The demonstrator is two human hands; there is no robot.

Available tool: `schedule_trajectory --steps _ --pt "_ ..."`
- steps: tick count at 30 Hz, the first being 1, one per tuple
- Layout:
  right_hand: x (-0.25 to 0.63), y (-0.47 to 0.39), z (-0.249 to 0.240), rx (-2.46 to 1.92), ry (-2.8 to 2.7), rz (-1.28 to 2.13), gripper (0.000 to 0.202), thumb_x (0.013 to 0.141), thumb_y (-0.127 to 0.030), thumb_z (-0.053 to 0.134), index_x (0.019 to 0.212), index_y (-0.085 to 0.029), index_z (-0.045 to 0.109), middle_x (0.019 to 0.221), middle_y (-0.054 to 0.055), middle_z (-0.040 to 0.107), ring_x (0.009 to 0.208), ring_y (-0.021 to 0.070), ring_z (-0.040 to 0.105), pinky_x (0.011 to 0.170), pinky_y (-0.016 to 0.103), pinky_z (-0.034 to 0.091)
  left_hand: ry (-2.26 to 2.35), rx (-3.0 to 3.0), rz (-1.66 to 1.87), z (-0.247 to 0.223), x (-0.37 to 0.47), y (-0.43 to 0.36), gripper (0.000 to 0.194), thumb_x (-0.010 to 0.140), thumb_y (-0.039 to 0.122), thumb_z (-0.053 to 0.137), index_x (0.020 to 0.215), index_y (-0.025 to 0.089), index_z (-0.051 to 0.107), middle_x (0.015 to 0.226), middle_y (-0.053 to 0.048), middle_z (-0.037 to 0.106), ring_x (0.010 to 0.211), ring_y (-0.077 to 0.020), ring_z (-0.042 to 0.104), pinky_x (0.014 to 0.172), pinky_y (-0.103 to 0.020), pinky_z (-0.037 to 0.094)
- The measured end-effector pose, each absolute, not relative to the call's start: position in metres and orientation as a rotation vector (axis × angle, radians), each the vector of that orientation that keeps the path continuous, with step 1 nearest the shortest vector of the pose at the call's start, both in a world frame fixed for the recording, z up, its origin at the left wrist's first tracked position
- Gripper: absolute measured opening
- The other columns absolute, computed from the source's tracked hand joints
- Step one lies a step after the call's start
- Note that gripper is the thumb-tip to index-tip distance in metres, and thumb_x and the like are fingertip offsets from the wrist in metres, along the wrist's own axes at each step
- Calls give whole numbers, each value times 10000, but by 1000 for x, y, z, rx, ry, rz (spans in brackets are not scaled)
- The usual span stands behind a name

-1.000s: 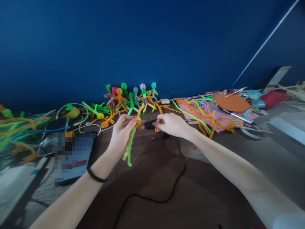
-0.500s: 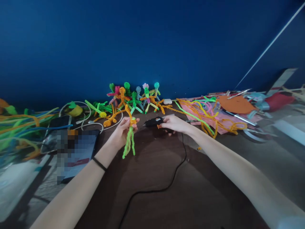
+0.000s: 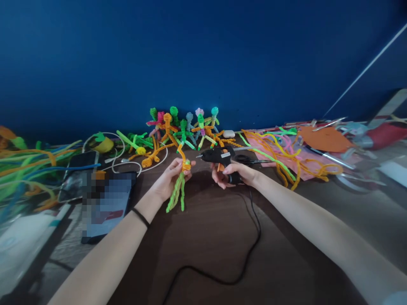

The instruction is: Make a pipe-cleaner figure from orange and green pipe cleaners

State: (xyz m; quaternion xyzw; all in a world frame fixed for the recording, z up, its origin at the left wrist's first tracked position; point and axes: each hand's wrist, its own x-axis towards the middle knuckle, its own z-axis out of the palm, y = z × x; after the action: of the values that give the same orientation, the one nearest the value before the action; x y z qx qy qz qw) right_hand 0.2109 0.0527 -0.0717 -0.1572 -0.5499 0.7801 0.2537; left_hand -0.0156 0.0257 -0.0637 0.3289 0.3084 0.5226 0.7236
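Fingers of my left hand (image 3: 170,180) pinch an orange and green pipe-cleaner figure (image 3: 186,165) at its orange middle, with its light green strands hanging down. My right hand (image 3: 233,173) is wrapped round the handle of a black glue gun (image 3: 218,155) with an orange trigger. The gun's nozzle points left, toward the figure, with a small gap between them. A black cord (image 3: 259,233) runs from the gun down across the dark brown table (image 3: 203,237).
Several pipe-cleaner figures (image 3: 183,133) stand against the blue wall (image 3: 203,63). Phones, a white cable (image 3: 140,165) and loose pipe cleaners (image 3: 32,161) lie at the left. Pink sheets, an orange piece (image 3: 324,137), more pipe cleaners and scissors are at the right.
My right hand has lifted the black glue gun off the table and now grips its handle. The figure in my left hand has shifted slightly right in view.
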Motion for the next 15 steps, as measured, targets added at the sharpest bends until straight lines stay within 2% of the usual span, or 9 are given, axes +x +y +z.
schedule_trajectory --steps 4,6,11,15 --pt "204 48 -72 -508 -1548 2017 124 711 -222 487 739 -107 525 621 39 586 541 126 558 426 198 343 687 760 1127 -67 -18 27 82 699 161 619 742 177 551 854 -33 644 524 -32 493 637 -214 483" --pt "201 45 -72 -545 -1588 1938 136 724 -217 495 666 -98 531 562 31 574 500 104 527 449 202 350 684 771 1123 -70 -19 29 79 698 167 626 739 170 558 834 -30 643 523 -34 497 630 -215 484" --pt "190 36 -73 -568 -1620 1812 97 697 -199 529 653 -113 530 524 12 576 470 89 492 470 209 360 661 765 1152 -78 -22 34 137 655 171 672 737 148 564 636 12 588 510 -59 518 597 -221 486" --pt "185 32 -74 -662 -1594 1726 107 680 -218 551 637 -127 517 483 -15 541 435 84 462 457 216 352 643 759 1145 -81 -23 34 129 659 159 671 737 138 571 627 7 591 513 -59 531 614 -221 489"
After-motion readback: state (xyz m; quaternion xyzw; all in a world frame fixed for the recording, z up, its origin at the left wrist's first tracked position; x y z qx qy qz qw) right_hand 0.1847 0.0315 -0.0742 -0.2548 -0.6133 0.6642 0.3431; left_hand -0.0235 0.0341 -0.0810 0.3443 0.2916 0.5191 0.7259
